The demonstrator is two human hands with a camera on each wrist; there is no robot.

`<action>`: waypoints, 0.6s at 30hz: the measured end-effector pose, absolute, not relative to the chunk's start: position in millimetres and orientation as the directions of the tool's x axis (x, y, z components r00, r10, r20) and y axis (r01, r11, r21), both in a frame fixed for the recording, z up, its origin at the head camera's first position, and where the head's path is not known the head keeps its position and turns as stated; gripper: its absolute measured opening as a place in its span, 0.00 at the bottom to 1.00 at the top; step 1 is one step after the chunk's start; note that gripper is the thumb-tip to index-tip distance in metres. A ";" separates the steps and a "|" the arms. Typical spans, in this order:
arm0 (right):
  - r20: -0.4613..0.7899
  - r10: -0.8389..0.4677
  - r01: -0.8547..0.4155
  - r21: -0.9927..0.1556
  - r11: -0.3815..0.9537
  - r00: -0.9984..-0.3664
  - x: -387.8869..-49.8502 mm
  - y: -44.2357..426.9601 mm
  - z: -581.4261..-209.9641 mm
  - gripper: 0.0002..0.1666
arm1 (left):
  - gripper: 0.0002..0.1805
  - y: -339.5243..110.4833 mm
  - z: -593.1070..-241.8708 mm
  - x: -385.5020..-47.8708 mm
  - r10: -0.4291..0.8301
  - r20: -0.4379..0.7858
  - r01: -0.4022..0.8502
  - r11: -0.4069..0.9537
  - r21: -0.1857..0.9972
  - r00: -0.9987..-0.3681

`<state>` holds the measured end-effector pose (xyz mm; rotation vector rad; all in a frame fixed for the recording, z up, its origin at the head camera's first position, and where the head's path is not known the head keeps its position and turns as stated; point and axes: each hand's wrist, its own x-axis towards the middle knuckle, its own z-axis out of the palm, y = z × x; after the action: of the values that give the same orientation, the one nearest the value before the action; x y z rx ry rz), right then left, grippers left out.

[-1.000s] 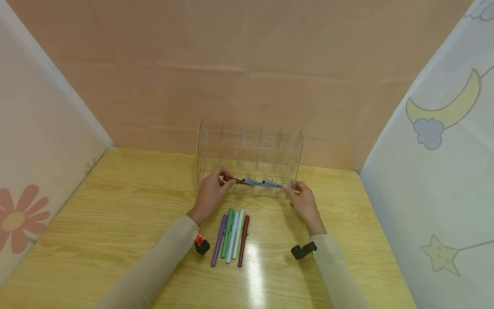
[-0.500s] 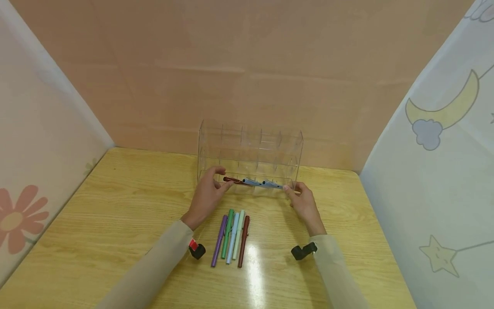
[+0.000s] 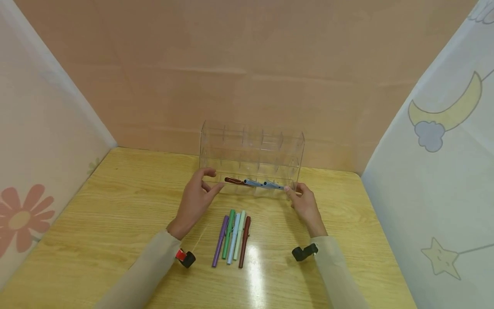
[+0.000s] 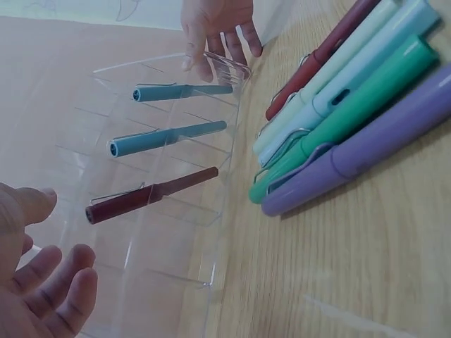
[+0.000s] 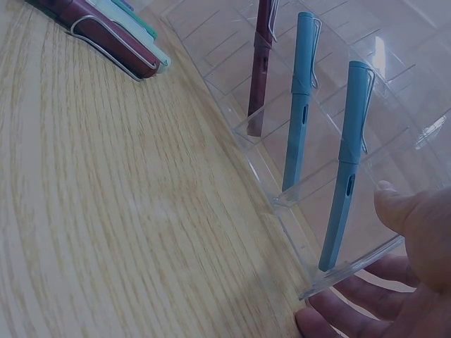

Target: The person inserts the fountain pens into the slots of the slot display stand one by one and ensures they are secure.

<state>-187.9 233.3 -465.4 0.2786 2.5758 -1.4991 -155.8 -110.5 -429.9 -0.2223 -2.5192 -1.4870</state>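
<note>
A clear acrylic pen holder point(image 3: 251, 149) with tiered compartments stands at the back of the table. Its front row holds a dark red pen point(image 3: 233, 180) and two blue pens, the middle one point(image 4: 148, 142) and the right one point(image 5: 350, 134), leaning back with clips showing. My right hand point(image 3: 305, 204) grips the holder's right end, thumb on the near side and fingers round the lower corner. Left of the dark red pen, my left hand point(image 3: 193, 201) is apart from it, fingers loosely spread and holding nothing. Whether its fingertips touch the holder, I cannot tell.
Side by side on the wooden table point(image 3: 127, 201) lie a purple pen point(image 3: 220, 241), a green pen point(image 3: 228, 234), a light blue pen point(image 3: 233, 240), a pale green pen point(image 3: 239, 236) and another dark red pen point(image 3: 245, 243). An orange-brown backdrop point(image 3: 247, 64) rises behind the holder.
My left hand has let go of the dark red pen in the holder and drawn back to the left. My right hand has stayed on the holder's right end.
</note>
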 end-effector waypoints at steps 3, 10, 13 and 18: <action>-0.216 0.083 0.229 -0.848 0.478 -0.973 -188.2 234.0 -465.7 0.38 | 0.27 -114.6 -428.5 -150.4 0.015 0.254 0.229 0.488 0.842 -0.967; -0.206 0.076 0.217 -0.853 0.475 -0.976 -187.7 234.7 -466.4 0.37 | 0.26 -121.7 -430.3 -140.5 0.005 0.251 0.218 0.516 0.828 -0.968; -0.205 0.074 0.215 -0.852 0.478 -0.976 -187.4 234.8 -466.8 0.36 | 0.25 -123.6 -431.3 -136.5 0.025 0.246 0.221 0.536 0.815 -0.969; -0.202 0.074 0.213 -0.853 0.477 -0.977 -188.7 235.6 -467.3 0.36 | 0.25 -124.4 -432.5 -129.7 0.058 0.235 0.227 0.560 0.797 -0.970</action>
<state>-188.7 235.6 -467.3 0.2522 2.5796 -1.5187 -129.7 -124.4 -432.5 -0.2404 -2.6100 -1.3726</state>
